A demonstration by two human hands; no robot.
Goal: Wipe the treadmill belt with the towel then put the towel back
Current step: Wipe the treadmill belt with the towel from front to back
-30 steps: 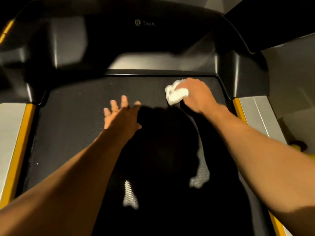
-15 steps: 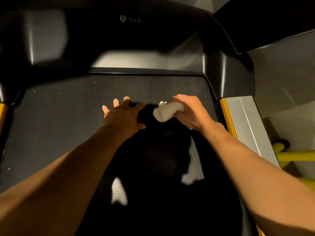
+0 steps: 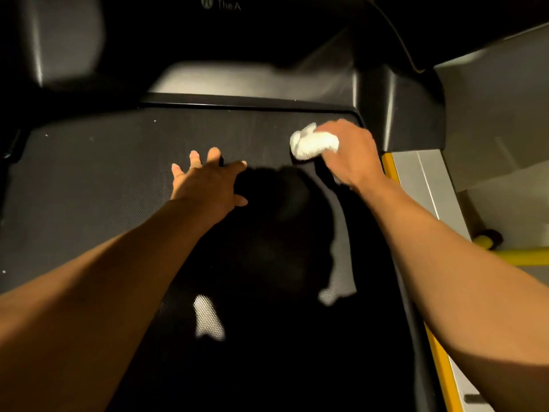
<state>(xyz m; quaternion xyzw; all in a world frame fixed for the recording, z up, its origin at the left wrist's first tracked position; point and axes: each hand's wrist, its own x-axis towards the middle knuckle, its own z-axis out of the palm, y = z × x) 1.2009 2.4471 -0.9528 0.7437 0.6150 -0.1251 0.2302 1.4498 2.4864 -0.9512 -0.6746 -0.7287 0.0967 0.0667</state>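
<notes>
The black textured treadmill belt point(image 3: 98, 185) fills the middle of the view. My right hand point(image 3: 353, 156) grips a bunched white towel point(image 3: 312, 144) and presses it on the belt near its far right corner, beside the black motor cover. My left hand point(image 3: 208, 182) lies flat on the belt's middle with its fingers spread and holds nothing. A dark shadow covers the belt between and below my arms.
The black motor cover point(image 3: 413, 114) rises at the belt's far end and right corner. A yellow strip point(image 3: 389, 165) and grey side rail point(image 3: 424, 185) run along the right edge. A yellow bar point(image 3: 523, 257) lies on the floor at the right.
My right hand has moved the towel from the belt's middle, next to my left hand, back out to the far right corner. My left hand has stayed flat on the belt.
</notes>
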